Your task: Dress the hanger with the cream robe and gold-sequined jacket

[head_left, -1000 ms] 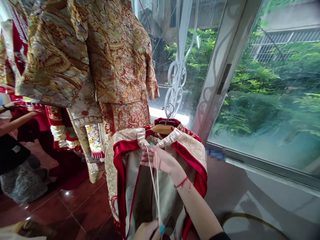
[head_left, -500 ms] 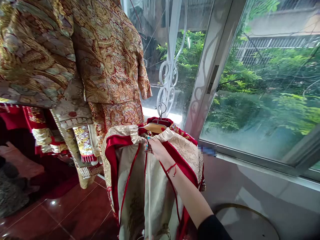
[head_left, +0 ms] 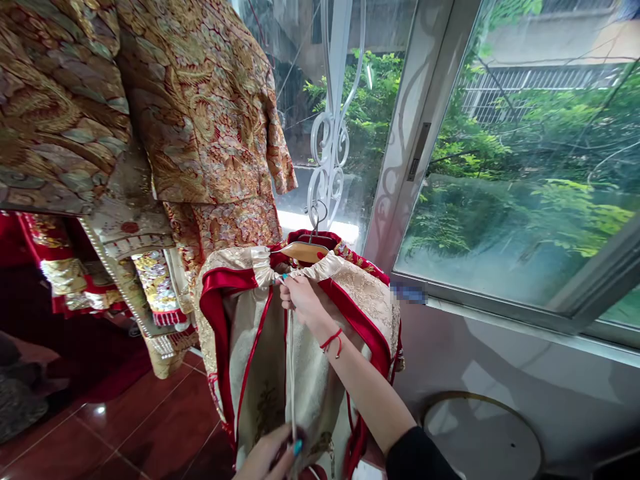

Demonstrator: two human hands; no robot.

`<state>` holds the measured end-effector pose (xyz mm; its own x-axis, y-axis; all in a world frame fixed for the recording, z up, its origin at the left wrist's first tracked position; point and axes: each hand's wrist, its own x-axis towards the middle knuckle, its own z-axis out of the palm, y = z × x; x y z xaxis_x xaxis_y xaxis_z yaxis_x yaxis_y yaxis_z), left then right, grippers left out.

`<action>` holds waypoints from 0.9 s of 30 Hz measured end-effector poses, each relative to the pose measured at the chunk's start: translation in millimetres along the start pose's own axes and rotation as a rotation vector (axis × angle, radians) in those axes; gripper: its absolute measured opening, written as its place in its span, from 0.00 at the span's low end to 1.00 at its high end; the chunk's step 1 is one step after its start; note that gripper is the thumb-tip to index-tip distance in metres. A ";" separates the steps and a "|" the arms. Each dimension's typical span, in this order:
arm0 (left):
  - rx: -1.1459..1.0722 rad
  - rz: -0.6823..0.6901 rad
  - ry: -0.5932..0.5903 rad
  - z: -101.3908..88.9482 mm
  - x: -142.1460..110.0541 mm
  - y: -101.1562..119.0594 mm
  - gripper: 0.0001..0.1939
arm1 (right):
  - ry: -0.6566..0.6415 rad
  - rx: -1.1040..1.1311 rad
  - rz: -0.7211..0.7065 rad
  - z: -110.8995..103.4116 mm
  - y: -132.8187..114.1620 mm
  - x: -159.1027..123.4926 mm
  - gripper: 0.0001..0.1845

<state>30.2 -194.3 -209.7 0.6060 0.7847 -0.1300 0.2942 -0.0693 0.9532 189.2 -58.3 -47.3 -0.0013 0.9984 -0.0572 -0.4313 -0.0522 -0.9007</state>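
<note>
A cream and red garment bag [head_left: 260, 347] hangs from a wooden hanger [head_left: 305, 251], its top gathered by a white drawstring [head_left: 291, 373]. My right hand [head_left: 300, 300] is closed in a pinch at the gathered neck of the bag, just under the hanger. My left hand [head_left: 267, 457] shows at the bottom edge, fingers closed on the lower end of the drawstring, which runs taut and straight between the two hands. A red string bracelet [head_left: 333, 340] circles my right wrist.
Gold and red embroidered garments [head_left: 200, 113] hang at the upper left. A white scrolled metal stand [head_left: 330, 133] rises behind the hanger. A large window [head_left: 525, 167] fills the right. A round white stool [head_left: 483, 433] stands at the lower right on red tiles [head_left: 125, 427].
My right hand has slid up the drawstring to the bag's gathered neck. My left hand dropped out of sight, then came back at the bottom, and the cord now runs straight.
</note>
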 end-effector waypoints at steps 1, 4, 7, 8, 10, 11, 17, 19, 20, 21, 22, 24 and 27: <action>-0.071 0.023 0.033 -5.8 14.7 6.2 0.27 | 0.009 0.008 0.000 0.6 0.1 -0.3 0.11; -0.396 0.130 0.281 -17.2 63.7 33.6 0.36 | 0.010 0.033 0.005 0.0 -0.3 -2.7 0.12; -0.639 0.221 0.470 -17.6 97.8 61.9 0.30 | -0.028 0.051 0.030 -4.0 -0.9 -5.3 0.13; -0.688 0.226 0.500 -15.7 102.2 68.1 0.28 | -0.044 0.055 0.040 -5.7 -1.0 -5.6 0.14; -0.745 0.192 0.519 -9.5 101.1 73.7 0.28 | -0.072 0.063 0.055 -8.9 -1.1 -4.6 0.15; -0.757 0.152 0.520 -5.5 96.9 73.3 0.29 | -0.081 0.068 0.061 -10.1 -1.1 -3.4 0.16; -0.775 0.072 0.533 17.7 70.1 56.8 0.33 | -0.090 0.102 0.099 -9.5 -1.7 9.1 0.18; -0.742 0.100 0.532 17.6 69.2 53.7 0.31 | -0.086 0.111 0.099 -7.5 -1.6 11.7 0.18; -0.711 0.109 0.515 14.3 70.4 52.0 0.30 | -0.083 0.114 0.096 -6.5 -1.2 12.1 0.18; -0.671 0.118 0.491 8.2 72.3 49.9 0.29 | -0.078 0.115 0.092 -5.7 -0.6 11.9 0.18; -0.630 0.128 0.477 -0.7 74.4 47.2 0.29 | -0.074 0.113 0.087 -5.1 0.1 11.3 0.18; -0.551 0.168 0.517 -26.8 77.8 39.6 0.26 | -0.074 0.104 0.080 -4.6 1.4 9.2 0.19; -0.398 0.250 0.816 -77.0 74.8 25.3 0.24 | -0.096 0.084 0.081 -5.9 1.4 6.3 0.20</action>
<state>26.0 -89.8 -174.2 -0.1323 0.9751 0.1782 -0.1399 -0.1964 0.9705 193.9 -52.3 -51.4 -0.1233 0.9889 -0.0828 -0.5003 -0.1340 -0.8554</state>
